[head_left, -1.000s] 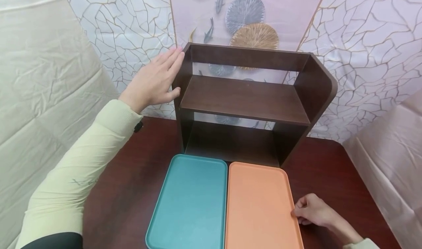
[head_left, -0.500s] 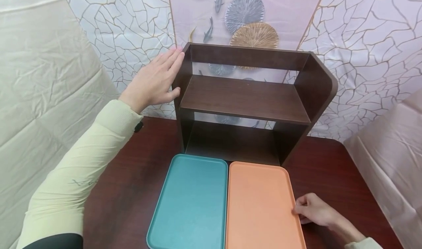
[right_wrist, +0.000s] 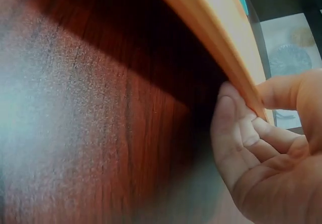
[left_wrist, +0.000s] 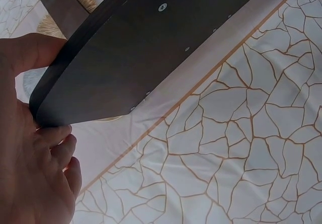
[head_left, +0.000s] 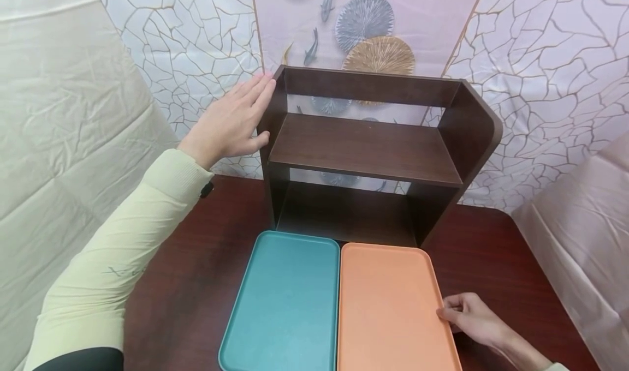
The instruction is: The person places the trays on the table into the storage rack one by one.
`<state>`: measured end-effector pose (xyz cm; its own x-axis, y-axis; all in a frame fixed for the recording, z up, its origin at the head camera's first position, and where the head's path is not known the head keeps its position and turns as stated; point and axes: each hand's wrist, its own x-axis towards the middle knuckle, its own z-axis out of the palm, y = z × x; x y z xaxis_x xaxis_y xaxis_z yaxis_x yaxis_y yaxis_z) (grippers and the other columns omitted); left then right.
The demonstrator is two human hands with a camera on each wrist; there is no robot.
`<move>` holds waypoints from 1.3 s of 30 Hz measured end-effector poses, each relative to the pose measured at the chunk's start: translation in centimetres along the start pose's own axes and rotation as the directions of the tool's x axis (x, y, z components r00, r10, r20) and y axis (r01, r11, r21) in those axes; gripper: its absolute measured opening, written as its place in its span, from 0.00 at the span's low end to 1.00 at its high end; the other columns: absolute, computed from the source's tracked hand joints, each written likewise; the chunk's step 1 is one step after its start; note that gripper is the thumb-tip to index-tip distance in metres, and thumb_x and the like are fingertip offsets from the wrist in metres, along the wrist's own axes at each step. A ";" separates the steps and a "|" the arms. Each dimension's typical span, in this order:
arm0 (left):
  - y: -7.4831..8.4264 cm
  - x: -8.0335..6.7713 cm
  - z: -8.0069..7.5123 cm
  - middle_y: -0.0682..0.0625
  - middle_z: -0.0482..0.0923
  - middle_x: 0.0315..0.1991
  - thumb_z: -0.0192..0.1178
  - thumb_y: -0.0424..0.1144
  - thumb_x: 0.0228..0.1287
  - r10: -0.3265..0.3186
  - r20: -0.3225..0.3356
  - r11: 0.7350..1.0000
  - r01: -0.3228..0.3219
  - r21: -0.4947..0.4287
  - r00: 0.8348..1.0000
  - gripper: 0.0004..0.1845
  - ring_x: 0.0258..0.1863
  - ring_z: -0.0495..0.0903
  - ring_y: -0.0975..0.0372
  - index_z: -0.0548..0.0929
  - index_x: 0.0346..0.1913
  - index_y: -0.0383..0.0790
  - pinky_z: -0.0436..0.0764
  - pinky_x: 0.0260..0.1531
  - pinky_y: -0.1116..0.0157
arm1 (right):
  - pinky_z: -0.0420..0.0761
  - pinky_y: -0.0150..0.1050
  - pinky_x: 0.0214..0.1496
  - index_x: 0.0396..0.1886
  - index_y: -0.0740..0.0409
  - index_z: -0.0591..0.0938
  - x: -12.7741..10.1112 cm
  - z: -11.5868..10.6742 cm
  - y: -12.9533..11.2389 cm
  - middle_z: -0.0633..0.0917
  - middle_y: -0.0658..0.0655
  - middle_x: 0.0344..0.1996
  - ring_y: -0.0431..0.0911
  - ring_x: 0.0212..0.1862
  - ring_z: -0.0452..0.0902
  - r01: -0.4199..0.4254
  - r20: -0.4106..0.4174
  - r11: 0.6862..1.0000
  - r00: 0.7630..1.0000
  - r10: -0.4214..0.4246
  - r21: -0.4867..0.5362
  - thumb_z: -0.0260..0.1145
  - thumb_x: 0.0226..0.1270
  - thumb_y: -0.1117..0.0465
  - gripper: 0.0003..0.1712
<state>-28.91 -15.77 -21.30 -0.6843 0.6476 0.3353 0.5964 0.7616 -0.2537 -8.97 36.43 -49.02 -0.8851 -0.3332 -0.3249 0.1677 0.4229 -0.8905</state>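
Since a second ago very little has moved: my right hand point(head_left: 474, 319) has slid a touch toward me along the right rim of the orange tray point(head_left: 388, 305), from about the tray's middle toward its near half, and the tray itself has not shifted that I can tell. My left hand point(head_left: 231, 123) has stayed flat against the left side panel of the dark wooden shelf unit point(head_left: 366, 147). I read that as a grip being settled on the tray while the shelf is steadied, not as a lift yet.

In the right wrist view the orange tray's rim point(right_wrist: 211, 38) runs into the hand from 11 o'clock; the thumb lies on top of the rim and the curled fingers point(right_wrist: 236, 133) tuck under it against the table point(right_wrist: 75, 108), so the rim is pinched between them. The tray lies flat on the table, at 9 o'clock of that hand in the head view, its left edge just beside the teal tray point(head_left: 290, 300). Both trays sit in front of the shelf unit's lower opening, at its 6 o'clock.

In the left wrist view my left hand's fingers point(left_wrist: 55, 148) are straight and together, pressed along the outside of the shelf's side panel point(left_wrist: 126, 48), with the thumb hooked around its front edge; nothing is clamped in that hand.
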 end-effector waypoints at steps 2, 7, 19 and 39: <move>0.1 0.1 -0.1 0.32 0.47 0.86 0.57 0.47 0.71 -0.002 0.000 1.000 0.002 -0.004 1.000 0.48 0.86 0.50 0.42 0.49 0.83 0.24 0.53 0.86 0.47 | 0.92 0.39 0.43 0.35 0.85 0.76 -0.2 -0.1 -0.2 0.88 0.50 0.32 0.37 0.38 0.88 0.018 0.001 1.000 1.000 -0.018 -0.005 0.57 0.78 0.69 0.17; 0.2 0.3 -0.1 0.33 0.47 0.86 0.56 0.47 0.71 -0.012 0.009 1.000 0.012 -0.009 1.000 0.48 0.86 0.49 0.43 0.49 0.83 0.25 0.54 0.85 0.46 | 0.91 0.38 0.43 0.37 0.85 0.77 -0.5 -0.1 -1.0 0.87 0.47 0.32 0.36 0.38 0.88 0.057 0.023 0.998 0.998 -0.057 0.006 0.56 0.80 0.69 0.17; 0.1 0.1 -0.1 0.33 0.47 0.86 0.56 0.47 0.71 -0.003 0.010 1.000 0.003 -0.014 1.000 0.47 0.86 0.49 0.42 0.50 0.83 0.24 0.53 0.86 0.46 | 0.91 0.39 0.42 0.39 0.84 0.77 -1.7 -0.1 -6.0 0.87 0.44 0.31 0.41 0.37 0.90 0.082 0.046 0.996 0.995 -0.083 0.028 0.55 0.81 0.67 0.18; 0.1 0.0 -0.2 0.32 0.46 0.86 0.56 0.48 0.72 -0.009 0.026 1.000 0.009 -0.004 1.000 0.48 0.86 0.49 0.42 0.48 0.83 0.24 0.52 0.86 0.46 | 0.91 0.41 0.44 0.45 0.72 0.83 -3.0 -1.1 -17.0 0.92 0.48 0.35 0.50 0.37 0.93 0.120 0.053 0.992 0.992 -0.118 -0.040 0.56 0.80 0.66 0.12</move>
<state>-28.75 -15.68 -21.10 -0.6999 0.6414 0.3141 0.5920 0.7671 -0.2473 -9.68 31.18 -32.52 -0.8744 -0.4252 -0.2338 0.0422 0.4134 -0.9096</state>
